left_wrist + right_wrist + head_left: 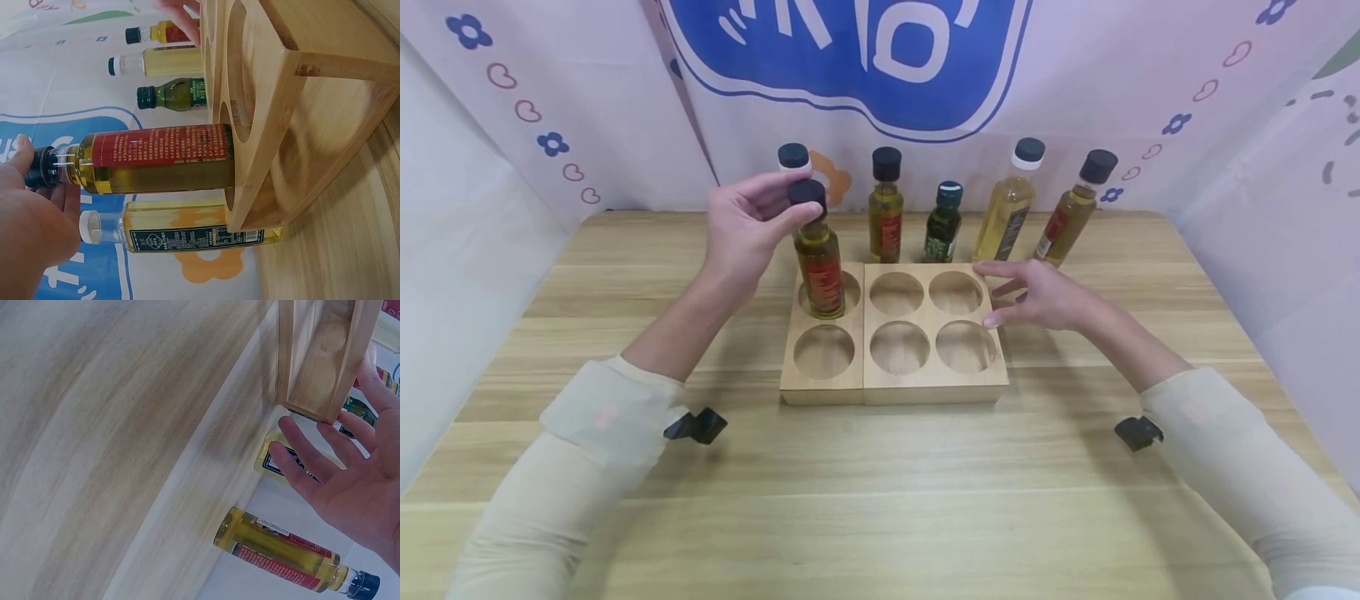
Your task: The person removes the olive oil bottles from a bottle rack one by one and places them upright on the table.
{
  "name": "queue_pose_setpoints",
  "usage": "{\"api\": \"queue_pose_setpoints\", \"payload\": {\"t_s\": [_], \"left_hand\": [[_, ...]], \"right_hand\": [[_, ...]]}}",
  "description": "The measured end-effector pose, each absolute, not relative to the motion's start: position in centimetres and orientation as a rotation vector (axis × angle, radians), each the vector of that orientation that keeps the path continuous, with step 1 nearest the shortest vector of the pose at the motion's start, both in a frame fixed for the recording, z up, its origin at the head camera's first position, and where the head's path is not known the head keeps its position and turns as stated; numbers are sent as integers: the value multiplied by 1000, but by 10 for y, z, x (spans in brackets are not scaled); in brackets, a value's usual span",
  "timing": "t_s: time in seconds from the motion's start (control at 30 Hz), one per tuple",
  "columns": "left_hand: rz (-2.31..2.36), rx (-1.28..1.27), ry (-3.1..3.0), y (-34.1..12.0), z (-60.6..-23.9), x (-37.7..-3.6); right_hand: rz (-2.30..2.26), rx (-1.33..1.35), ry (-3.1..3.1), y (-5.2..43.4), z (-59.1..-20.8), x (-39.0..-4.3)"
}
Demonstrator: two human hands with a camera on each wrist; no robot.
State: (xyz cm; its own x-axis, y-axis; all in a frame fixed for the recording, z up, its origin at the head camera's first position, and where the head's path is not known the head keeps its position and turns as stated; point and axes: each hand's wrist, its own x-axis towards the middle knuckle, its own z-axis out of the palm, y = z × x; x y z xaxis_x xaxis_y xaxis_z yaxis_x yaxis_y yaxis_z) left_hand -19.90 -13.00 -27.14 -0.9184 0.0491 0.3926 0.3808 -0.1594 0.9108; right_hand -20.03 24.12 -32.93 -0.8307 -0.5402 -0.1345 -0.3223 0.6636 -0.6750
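Observation:
My left hand (747,223) pinches the black cap of an olive oil bottle (822,275) with a red label. The bottle stands nearly upright, its base at the rear left hole of a wooden bottle rack (917,380). In the left wrist view, the lower end of this oil bottle (156,161) overlaps the hole's rim. My right hand (1039,293) rests at the rack's right side, thumb and forefinger spread along its edge. The right wrist view shows that hand (356,481) with its fingers extended, beside the rack's open-sided end (322,375).
Behind the rack stand a pale oil bottle with a white-collared cap (793,157), a red-labelled bottle (887,223), a small green bottle (943,225), another pale bottle (1004,210) and another red-labelled one (1066,218). A printed cloth (625,108) hangs behind the wooden table (880,500).

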Motion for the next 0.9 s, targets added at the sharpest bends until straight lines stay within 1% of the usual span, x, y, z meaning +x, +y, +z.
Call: {"api": "queue_pose_setpoints", "payload": {"t_s": [0.27,0.9], "left_hand": [[-2172,-546,-1845,-131,-269,-199],[-2246,-566,-1754,-131,-260,-199]], "right_hand": [[-953,-682,2558,241,-329,-199],[-954,-702,2566,242,-330,-200]]}}
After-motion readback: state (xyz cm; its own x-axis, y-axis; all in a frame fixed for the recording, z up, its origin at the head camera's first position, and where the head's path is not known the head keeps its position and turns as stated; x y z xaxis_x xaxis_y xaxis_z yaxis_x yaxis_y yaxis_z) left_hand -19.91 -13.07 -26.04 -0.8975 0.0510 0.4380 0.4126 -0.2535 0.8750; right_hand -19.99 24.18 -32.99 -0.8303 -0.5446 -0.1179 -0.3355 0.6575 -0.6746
